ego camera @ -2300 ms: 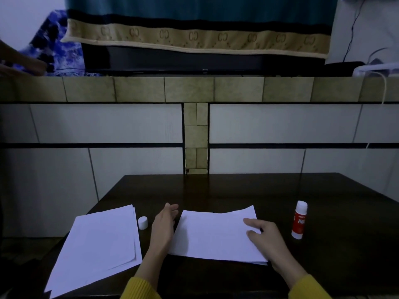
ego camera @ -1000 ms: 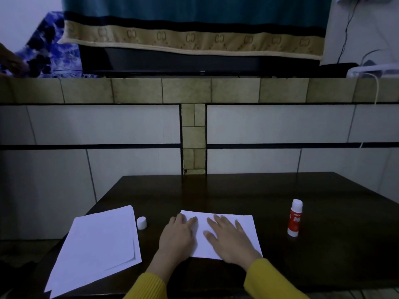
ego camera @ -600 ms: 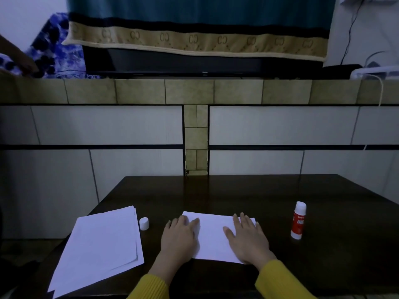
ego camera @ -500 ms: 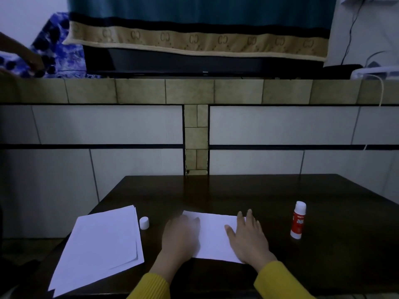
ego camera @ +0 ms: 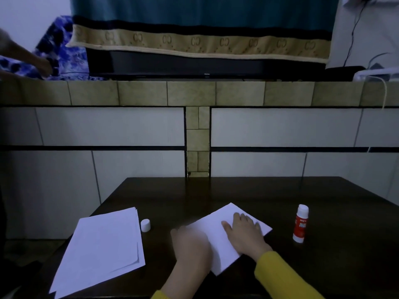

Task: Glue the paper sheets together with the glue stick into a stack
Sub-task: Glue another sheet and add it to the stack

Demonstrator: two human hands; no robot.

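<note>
Single view, head-worn, wide-angle. Looks forward and slightly down across a dark table (ego camera: 237,190) toward a tiled wall (ego camera: 108,126) that fills mid-frame. Near field: both forearms enter from the bottom edge, close to the lens. Far field: a curtain hem (ego camera: 194,42) along the top. Straight lines bow at the frame edges.

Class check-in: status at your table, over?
Both hands flat: left hand and right hand pressing the glued sheets, turned askew. Glue stick upright, uncapped; cap beside spare paper pile. Nothing in the way.
</note>
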